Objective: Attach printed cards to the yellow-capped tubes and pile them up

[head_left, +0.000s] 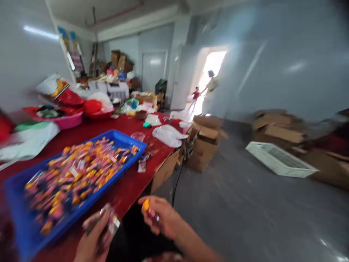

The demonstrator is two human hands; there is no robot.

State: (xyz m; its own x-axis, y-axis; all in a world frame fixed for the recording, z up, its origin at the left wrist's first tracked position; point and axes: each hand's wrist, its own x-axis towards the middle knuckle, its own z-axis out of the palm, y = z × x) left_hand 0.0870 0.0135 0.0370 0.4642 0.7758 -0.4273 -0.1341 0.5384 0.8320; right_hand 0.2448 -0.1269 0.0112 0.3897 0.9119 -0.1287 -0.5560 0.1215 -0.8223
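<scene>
My left hand (94,234) is closed around a clear plastic packet (113,223) with a shiny edge, just off the near side of a blue tray; blur hides what is inside. In my right hand (163,218), held past the table edge, is a small pink item with an orange cap (146,205), gripped by the fingers. The blue tray (118,135) holds many similar small pink-and-orange pieces (84,163) in a loose heap. Beside its right end lies a small clear packet (142,165) on the red table.
The red table (141,182) carries a pink basin (71,120), a white plastic bag (169,135) and other clutter. Cardboard boxes (203,149) stand at its right side. A white crate (280,160) rests on the grey floor. Two people (211,85) are by the bright doorway.
</scene>
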